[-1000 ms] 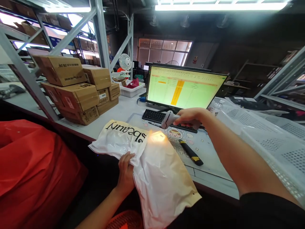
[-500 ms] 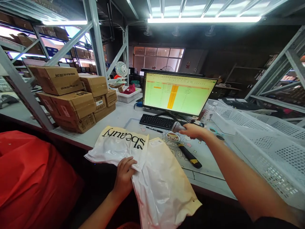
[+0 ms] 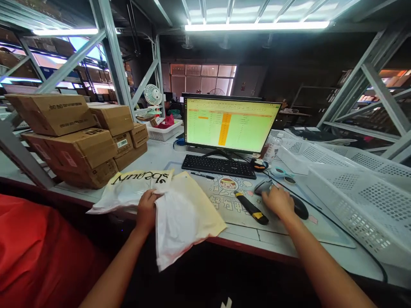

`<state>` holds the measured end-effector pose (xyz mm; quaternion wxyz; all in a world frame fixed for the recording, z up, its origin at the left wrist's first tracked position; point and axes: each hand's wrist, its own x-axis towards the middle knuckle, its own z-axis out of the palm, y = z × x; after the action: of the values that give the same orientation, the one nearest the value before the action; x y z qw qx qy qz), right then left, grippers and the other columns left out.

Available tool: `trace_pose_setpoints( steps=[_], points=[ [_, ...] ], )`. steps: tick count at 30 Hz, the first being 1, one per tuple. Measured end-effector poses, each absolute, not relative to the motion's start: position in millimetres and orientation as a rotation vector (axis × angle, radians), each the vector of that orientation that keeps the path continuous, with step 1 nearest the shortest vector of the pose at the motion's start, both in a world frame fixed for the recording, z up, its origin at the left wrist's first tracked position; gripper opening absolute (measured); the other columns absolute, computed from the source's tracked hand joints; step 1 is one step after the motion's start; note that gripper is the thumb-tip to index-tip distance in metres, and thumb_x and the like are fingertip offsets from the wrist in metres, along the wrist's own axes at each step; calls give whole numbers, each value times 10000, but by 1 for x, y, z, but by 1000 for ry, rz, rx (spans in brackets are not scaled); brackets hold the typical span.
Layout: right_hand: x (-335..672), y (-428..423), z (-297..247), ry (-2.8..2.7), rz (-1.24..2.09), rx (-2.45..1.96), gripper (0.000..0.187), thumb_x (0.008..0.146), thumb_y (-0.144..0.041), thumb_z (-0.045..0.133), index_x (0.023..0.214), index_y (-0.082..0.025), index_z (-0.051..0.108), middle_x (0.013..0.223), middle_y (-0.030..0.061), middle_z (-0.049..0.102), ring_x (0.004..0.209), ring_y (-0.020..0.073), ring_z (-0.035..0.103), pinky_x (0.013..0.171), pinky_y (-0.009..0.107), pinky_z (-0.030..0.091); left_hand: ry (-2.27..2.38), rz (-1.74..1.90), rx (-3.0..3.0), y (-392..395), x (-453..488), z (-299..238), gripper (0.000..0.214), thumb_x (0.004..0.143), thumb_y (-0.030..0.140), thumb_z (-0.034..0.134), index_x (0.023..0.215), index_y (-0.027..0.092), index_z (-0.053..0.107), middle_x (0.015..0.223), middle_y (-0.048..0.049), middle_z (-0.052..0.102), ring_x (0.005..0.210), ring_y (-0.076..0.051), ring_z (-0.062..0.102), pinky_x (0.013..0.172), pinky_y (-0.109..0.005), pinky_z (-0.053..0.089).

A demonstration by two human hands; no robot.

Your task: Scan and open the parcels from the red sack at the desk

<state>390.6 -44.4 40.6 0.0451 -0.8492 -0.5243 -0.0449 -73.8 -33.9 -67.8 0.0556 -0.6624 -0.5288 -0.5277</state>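
My left hand (image 3: 147,210) is closed on the edge of a white and cream plastic mailing bag (image 3: 180,218), which hangs partly over the desk's front edge. Beside it, a flap or second bag with black "beauty" lettering (image 3: 141,179) lies toward the boxes; I cannot tell whether they are one piece. My right hand (image 3: 280,200) grips a grey handheld barcode scanner (image 3: 263,187) low over the desk mat. A black mouse (image 3: 300,207) sits just right of that hand. Left of it lies a black and yellow box cutter (image 3: 252,208).
A lit monitor (image 3: 229,126) with a spreadsheet stands behind a black keyboard (image 3: 218,166). Stacked cardboard boxes (image 3: 70,149) fill the desk's left side, near a metal post. White perforated baskets (image 3: 353,205) line the right. A red bag (image 3: 38,252) bulges at lower left.
My right hand has come down and back toward me with the scanner, away from the keyboard. The mailing bag has shifted left and up with my left hand, and the view has turned slightly.
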Motion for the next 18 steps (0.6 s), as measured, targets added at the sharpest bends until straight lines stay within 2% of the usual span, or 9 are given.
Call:
trace_pose_setpoints(
  steps=[2,4,5,8,10,15,16,18],
  points=[
    [383,-30,51,-1661,-209,-2439,553,1031,-350,346,1433,-10,515,1418,291,565,1351,398,515,1091,481,420,-1570,-1530,-2126,-34,-70,-76,157,834,202,563,879,203,714,959,-70,702,924,-255,682,815,-362,567],
    [370,-9,54,-1752,-190,-2293,544,1053,-322,273,1487,-65,477,1416,236,592,1331,328,542,1089,424,421,-1574,-1501,-2188,-35,-68,-80,134,827,190,583,852,196,715,937,-75,686,905,-248,677,806,-349,557],
    [363,2,53,-1809,-138,-2250,528,1053,-324,293,1487,-95,491,1375,207,632,1290,305,577,1061,397,441,-1591,-1498,-2199,-36,-68,-80,127,830,186,585,841,196,711,933,-76,680,905,-245,673,807,-342,552],
    [342,36,40,-1965,82,-2245,464,982,-324,510,1409,-165,600,1269,149,709,1202,283,638,985,340,478,-1632,-1507,-2202,-37,-69,-77,119,835,181,585,818,204,700,922,-72,669,904,-238,661,802,-329,535],
    [333,53,31,-2012,172,-2251,480,936,-294,588,1397,-165,619,1319,167,690,1220,295,634,992,342,477,-1638,-1514,-2205,-38,-69,-75,113,833,182,586,806,206,693,907,-67,662,884,-234,655,781,-324,524],
    [316,67,35,-1978,196,-2256,600,975,-301,543,1524,-73,466,1357,289,629,1251,370,618,1035,460,472,-1636,-1525,-2202,-37,-70,-75,107,820,187,584,749,203,663,851,-57,638,819,-223,643,714,-313,498],
    [309,63,39,-1990,184,-2222,617,990,-320,529,1545,-68,436,1378,294,612,1278,370,601,1057,472,462,-1623,-1545,-2190,-37,-70,-75,113,822,187,580,737,203,652,837,-53,634,808,-220,641,705,-311,499],
    [286,45,46,-2071,152,-2084,692,988,-392,574,1594,-122,379,1503,251,529,1387,331,517,1139,453,409,-1566,-1634,-2116,-39,-68,-70,127,840,193,567,730,204,630,828,-46,628,799,-214,641,695,-308,514]
  ],
)
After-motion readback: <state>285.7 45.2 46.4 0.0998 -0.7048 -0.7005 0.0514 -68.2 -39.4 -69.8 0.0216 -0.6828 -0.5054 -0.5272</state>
